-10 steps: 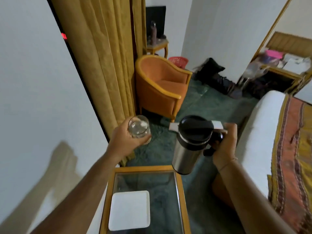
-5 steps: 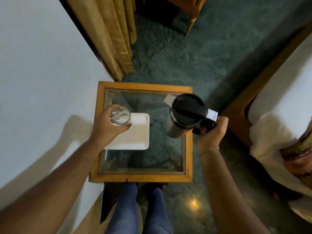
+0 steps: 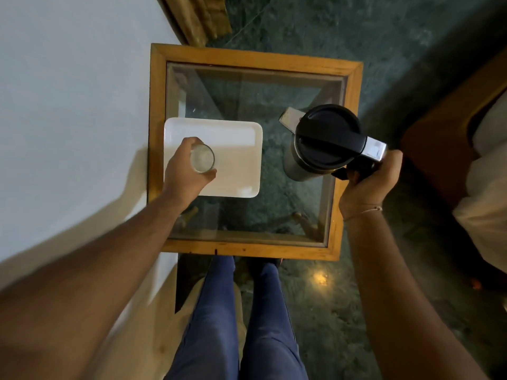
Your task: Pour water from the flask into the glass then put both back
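My left hand [image 3: 183, 171] grips a clear glass [image 3: 202, 158], upright, over the left part of a white square tray [image 3: 238, 149]. Whether the glass touches the tray I cannot tell. My right hand [image 3: 367, 182] holds the black handle of a steel flask [image 3: 326, 138] with a black lid and a silver spout pointing up-left. The flask is upright over the right side of a glass-topped wooden side table [image 3: 247, 57].
A white wall runs along the left of the table. Gold curtain hem [image 3: 203, 20] hangs at the far left corner. A bed with white sheet [image 3: 488, 204] lies to the right. Green carpet surrounds the table; my legs stand at its near edge.
My view has tipped from the room down onto the table. Both hands have come lower over it, the glass now above the tray and the flask over the table's right side.
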Available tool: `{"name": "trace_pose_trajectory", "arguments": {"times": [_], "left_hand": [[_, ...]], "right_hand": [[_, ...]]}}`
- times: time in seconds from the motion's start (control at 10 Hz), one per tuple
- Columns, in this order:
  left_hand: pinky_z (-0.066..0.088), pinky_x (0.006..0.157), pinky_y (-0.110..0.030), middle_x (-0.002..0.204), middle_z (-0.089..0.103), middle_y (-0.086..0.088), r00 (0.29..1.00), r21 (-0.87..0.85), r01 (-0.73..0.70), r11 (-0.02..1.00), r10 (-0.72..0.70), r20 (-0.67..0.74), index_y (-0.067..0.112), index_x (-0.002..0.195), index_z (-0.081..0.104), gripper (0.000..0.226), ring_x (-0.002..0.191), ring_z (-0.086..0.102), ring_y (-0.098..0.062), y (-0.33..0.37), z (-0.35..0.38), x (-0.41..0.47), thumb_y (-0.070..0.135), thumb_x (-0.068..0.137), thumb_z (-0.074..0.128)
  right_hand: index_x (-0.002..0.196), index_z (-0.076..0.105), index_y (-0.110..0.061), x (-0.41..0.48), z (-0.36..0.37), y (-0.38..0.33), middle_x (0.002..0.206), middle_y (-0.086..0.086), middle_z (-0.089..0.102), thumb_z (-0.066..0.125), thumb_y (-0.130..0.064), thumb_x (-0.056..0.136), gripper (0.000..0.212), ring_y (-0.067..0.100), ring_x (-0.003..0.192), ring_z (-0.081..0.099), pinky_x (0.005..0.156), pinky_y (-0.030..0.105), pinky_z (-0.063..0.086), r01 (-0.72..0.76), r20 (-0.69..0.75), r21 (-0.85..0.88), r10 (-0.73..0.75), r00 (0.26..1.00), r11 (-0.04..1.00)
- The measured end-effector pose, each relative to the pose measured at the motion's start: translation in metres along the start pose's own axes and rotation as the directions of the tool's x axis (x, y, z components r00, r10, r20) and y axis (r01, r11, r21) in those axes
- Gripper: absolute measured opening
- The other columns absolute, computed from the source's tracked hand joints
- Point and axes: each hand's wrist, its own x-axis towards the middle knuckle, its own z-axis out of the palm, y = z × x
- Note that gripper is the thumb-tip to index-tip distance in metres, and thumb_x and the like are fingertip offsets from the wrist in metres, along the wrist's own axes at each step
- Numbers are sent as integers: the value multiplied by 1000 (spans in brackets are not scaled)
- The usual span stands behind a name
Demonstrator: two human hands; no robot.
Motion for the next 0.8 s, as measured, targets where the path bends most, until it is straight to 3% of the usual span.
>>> {"name": "trace_pose_trajectory", "arguments": {"times": [0.1, 0.3, 0.4, 0.6, 0.7, 0.8], "left_hand": [[55, 119, -52, 152, 66, -6, 1000, 1, -10, 1000, 10, 10, 22, 148, 55, 73, 138, 64, -31, -6, 8, 9, 21, 87, 96], [53, 124, -54, 154, 64, -9, 999, 31, -39, 999, 38, 25, 17, 148, 55, 71, 139, 63, -33, -13, 19, 18, 20, 89, 94], [51, 125, -56, 155, 63, -8, 999, 29, -39, 999, 38, 30, 20, 150, 54, 72, 140, 62, -34, -10, 20, 20, 21, 90, 93], [47, 126, -61, 177, 40, -10, 995, 181, -65, 981, 50, 90, 28, 167, 30, 112, 158, 47, -39, -4, 2, 4, 28, 80, 101], [40, 130, -63, 183, 25, -12, 995, 309, -91, 947, 99, -13, 31, 170, 20, 120, 165, 35, -42, 17, -40, -34, 41, 79, 97], [40, 131, -63, 179, 33, -14, 965, 373, -186, 909, 241, -107, 28, 169, 27, 109, 162, 41, -42, 41, -77, -51, 51, 82, 89]], "right_hand": [[53, 48, -31, 0, -9, 5, 55, -13, 45, 38, -23, 93, 41, 8, 51, 38, 46, 20, 35, 13, 4, -9, -13, 1000, 1000], [79, 49, -21, -6, -30, 10, 73, -5, 52, 47, -33, 88, 15, 8, 63, 52, 55, 22, 42, -4, -79, -22, 3, 997, 1000], [81, 46, -20, -7, -37, 11, 76, -3, 48, 46, -32, 88, 14, 5, 61, 51, 56, 21, 42, -8, -94, -53, 3, 996, 999], [84, 56, -20, -16, -44, -3, 81, -2, 52, 41, -29, 92, 19, 0, 66, 54, 63, 22, 44, 53, -10, -278, -58, 998, 959], [101, 64, -23, -38, -36, -39, 101, -3, 60, 39, -24, 100, 25, 5, 87, 59, 82, 39, 49, 151, 63, -429, -137, 989, 891], [119, 64, -31, -64, -20, -77, 125, -7, 61, 44, -31, 103, 25, 12, 116, 60, 102, 53, 48, 343, 270, -627, -218, 938, 699]]}}
